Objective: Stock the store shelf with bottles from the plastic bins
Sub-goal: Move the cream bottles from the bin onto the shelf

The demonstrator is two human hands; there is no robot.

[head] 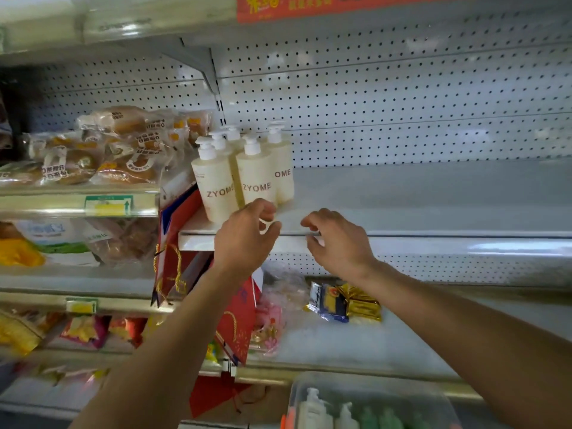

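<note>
- Cream-coloured plastic pump bottles (247,168) with white dispenser heads and "ZYOME" lettering stood upright in a tight cluster at the left end of the white metal store shelf (418,196), touching one another.
- The left hand (246,235) was raised just in front of the foremost bottles, its fingers (266,210) curled near the base of one bottle; a small white piece showed between thumb and fingers, though whether it was pinched could not be told.
- The right hand (339,239) hovered at the shelf's front edge, just beside the left, fingers loosely curled and holding nothing.
- A clear plastic bin (371,400) sat at the lower edge of the view, holding white and green pump bottles (349,414), blurred.
- Wrapped bread buns (117,144) were piled on the neighbouring shelf to the left of the cream bottles.
- Red paper gift bags (179,239) with gold cord handles hung between the two shelf sections.
- A blue-and-gold foil packet (345,301) lay on the shelf below the hands.
</note>
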